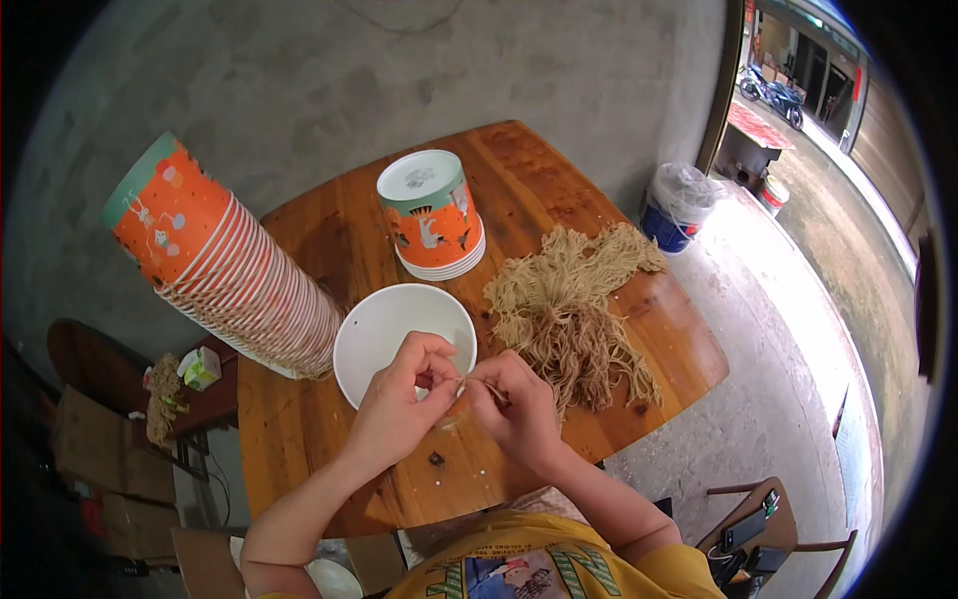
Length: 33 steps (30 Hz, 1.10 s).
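Observation:
My left hand [404,404] and my right hand [519,409] meet over the near rim of an open white paper tub [384,314]. Thumb and fingertips of both are pinched together, holding a thin strand [462,385] between them; its ends are hidden in the fingers. A heap of loose tan yarn strands [574,309], darker at the near end, lies just right of my right hand. Behind the white tub a short stack of orange and green paper tubs [431,225] stands upside down.
A tall, leaning stack of orange paper tubs [244,275] rises at the left of the wooden table [299,479]. A lined bucket [679,210] stands on the floor beyond the right edge. A chair [763,529] carrying phones is at lower right; cardboard boxes [105,444] sit at left.

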Each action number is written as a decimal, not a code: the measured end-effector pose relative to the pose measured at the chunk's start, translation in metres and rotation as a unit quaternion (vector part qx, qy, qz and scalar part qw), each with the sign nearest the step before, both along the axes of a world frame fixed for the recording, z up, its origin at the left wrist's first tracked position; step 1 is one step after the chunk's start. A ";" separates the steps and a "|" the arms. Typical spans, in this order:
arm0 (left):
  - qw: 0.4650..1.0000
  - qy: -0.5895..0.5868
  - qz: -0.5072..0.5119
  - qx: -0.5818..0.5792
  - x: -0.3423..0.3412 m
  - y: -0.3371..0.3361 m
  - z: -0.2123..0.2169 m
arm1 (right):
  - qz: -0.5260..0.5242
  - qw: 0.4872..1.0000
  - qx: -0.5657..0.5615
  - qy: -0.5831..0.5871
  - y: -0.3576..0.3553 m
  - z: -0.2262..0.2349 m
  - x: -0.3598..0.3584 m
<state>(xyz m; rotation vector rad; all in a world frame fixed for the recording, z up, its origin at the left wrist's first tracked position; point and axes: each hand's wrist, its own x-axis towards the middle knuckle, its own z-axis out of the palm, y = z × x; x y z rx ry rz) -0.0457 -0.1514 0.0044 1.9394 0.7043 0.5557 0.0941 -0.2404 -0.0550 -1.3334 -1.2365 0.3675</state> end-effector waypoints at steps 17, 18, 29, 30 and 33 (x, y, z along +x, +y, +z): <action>1.000 0.001 -0.009 -0.020 0.001 0.003 0.001 | -0.014 0.995 0.051 -0.080 0.005 -0.002 0.004; 1.000 0.002 -0.009 -0.024 0.001 0.003 0.001 | -0.021 0.993 0.057 -0.105 0.005 -0.003 0.005; 1.000 0.013 -0.017 -0.004 0.004 0.002 0.004 | -0.066 0.979 0.095 -0.167 0.006 -0.005 0.003; 1.000 0.021 -0.018 0.003 0.004 0.002 0.005 | -0.064 0.980 0.091 -0.165 0.007 -0.006 0.004; 0.998 0.030 -0.030 0.037 0.003 -0.001 0.009 | -0.030 0.995 0.049 -0.086 0.005 -0.001 0.003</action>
